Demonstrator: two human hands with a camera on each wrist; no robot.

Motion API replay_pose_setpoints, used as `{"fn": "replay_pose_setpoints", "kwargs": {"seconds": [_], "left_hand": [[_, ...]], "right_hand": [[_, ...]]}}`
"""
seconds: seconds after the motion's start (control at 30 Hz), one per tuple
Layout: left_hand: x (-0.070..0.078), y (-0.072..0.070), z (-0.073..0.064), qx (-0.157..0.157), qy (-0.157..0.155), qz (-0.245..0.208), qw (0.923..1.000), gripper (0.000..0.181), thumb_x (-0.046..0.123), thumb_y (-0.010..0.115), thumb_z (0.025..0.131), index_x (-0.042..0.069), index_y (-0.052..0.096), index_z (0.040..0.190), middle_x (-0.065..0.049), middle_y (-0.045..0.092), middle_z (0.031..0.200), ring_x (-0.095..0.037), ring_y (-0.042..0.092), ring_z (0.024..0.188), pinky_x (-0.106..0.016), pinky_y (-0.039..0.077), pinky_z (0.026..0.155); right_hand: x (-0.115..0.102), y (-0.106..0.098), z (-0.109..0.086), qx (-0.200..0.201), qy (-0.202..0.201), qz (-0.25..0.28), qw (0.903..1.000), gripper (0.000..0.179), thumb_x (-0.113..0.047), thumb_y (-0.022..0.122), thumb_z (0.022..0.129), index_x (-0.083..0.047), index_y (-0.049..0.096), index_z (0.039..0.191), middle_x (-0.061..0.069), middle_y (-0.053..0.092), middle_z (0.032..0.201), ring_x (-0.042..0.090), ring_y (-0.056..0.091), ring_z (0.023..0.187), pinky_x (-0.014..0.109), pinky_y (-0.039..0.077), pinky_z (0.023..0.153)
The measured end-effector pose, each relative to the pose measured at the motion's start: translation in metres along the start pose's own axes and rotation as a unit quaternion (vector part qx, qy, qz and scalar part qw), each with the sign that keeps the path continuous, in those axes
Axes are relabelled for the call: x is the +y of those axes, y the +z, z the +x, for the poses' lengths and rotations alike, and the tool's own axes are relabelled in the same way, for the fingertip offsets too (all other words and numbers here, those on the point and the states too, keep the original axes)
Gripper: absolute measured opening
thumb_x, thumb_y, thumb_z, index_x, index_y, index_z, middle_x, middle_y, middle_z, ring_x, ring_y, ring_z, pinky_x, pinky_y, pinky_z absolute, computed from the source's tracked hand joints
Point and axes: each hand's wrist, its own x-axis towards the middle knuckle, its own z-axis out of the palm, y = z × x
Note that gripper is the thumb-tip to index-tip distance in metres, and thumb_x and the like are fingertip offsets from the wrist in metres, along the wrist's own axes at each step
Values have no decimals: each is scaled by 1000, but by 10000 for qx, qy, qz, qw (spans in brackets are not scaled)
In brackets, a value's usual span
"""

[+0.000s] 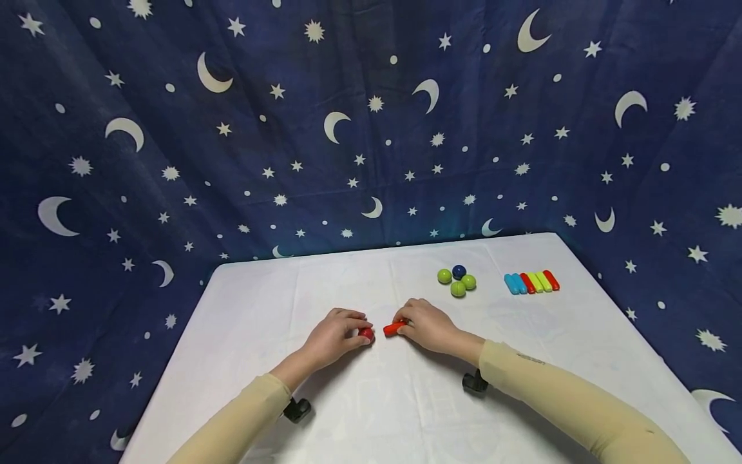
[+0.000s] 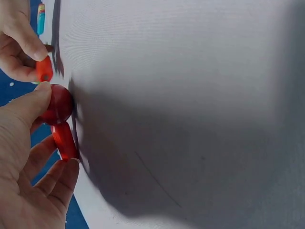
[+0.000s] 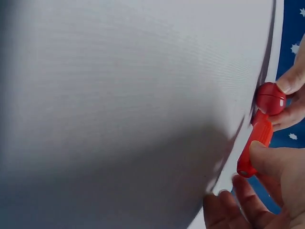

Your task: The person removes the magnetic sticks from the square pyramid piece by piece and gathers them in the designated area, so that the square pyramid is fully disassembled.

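My left hand grips a glossy red ball low over the white table, thumb on its near side. In the left wrist view a short red rod extends from that ball, back among the curled fingers. Facing it from the right, my right hand pinches another red rod between thumb and fingers. A small gap shows between this rod's tip and the ball in the head view. The right wrist view has the pinched rod pointing at the ball, overlapping it slightly.
Beyond my right hand, several green balls cluster with one dark blue ball. Farther right lies a row of blue, red and yellow-green rods. A dark blue curtain with moons and stars hangs behind the white table.
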Motion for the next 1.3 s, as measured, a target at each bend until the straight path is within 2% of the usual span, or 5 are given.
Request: {"fn": "replay_pose_setpoints", "kwargs": {"seconds": [0.27,0.6,0.8,0.97,1.3], "left_hand": [[1,1,-1,-13,-67,-54,10000,31,34,75,95,21,76,124,0,64,135,-25,51,129,-46,45,105],[-1,1,-1,76,2,-47,10000,32,35,75,95,21,76,124,-1,63,136,-26,51,129,-46,45,104],[-2,3,-2,125,27,26,9999,34,37,74,95,23,75,126,-1,63,136,-26,50,129,-45,46,102],[-2,4,-1,118,-5,50,9999,33,37,74,96,23,75,126,-1,63,135,-26,50,129,-45,46,102],[0,2,-1,68,-48,69,9999,34,38,73,96,23,75,127,-1,63,135,-26,50,129,-45,45,102]], "right_hand": [[21,-39,-27,1142,244,559,9916,20,-22,78,93,-22,76,113,-5,64,108,19,56,101,40,49,83],[132,-115,-77,2863,1466,300,9464,32,-21,69,100,-2,68,127,18,62,113,33,54,100,41,44,74],[199,-137,-112,2733,3009,575,9119,46,-28,56,106,7,57,136,29,55,122,41,54,98,37,45,68],[229,-139,-127,2380,4012,1067,8781,51,-30,53,106,9,52,140,32,52,131,44,51,104,37,43,69],[241,-132,-124,2132,4665,1713,8412,53,-35,56,104,9,57,133,32,51,138,47,48,117,53,42,86]]}}
